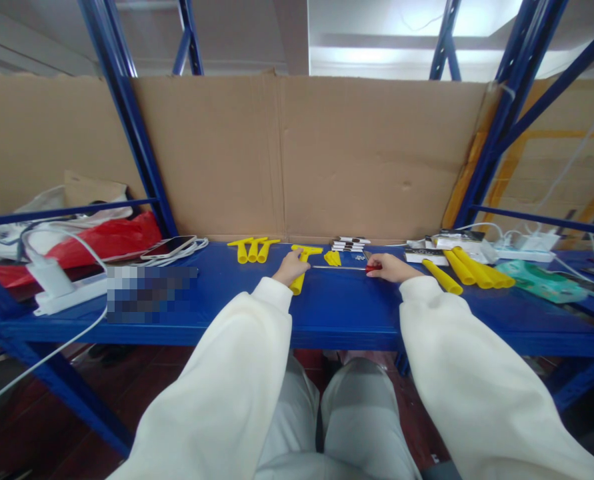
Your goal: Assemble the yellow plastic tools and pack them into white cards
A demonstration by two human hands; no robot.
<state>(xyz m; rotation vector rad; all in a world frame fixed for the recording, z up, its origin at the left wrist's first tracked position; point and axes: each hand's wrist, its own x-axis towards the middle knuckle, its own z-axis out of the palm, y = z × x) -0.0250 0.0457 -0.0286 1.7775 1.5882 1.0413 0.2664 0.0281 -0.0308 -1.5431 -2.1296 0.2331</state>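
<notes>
My left hand (pixel 289 268) is closed around a yellow T-shaped plastic handle (pixel 298 287), its crossbar at the far end, on the blue shelf (pixel 347 307). In my right hand (pixel 393 269) is a screwdriver (pixel 339 267) with a red grip. Its long shaft points left, and its tip is close to the yellow handle; contact is too small to tell. Just beyond the shaft lie small yellow pieces (pixel 332 258) and some tiny pale parts (pixel 359 257), probably hardware too small to name. Behind them is a stack of small black-and-white packs (pixel 351 244).
Three yellow T-shaped handles (pixel 253 250) lie at the back left. Several yellow tubes (pixel 471 268) lie on the right beside a green plastic bag (pixel 541 280). A phone (pixel 169 247), cables and a white power strip (pixel 71 293) are on the left. Cardboard (pixel 327 153) stands behind.
</notes>
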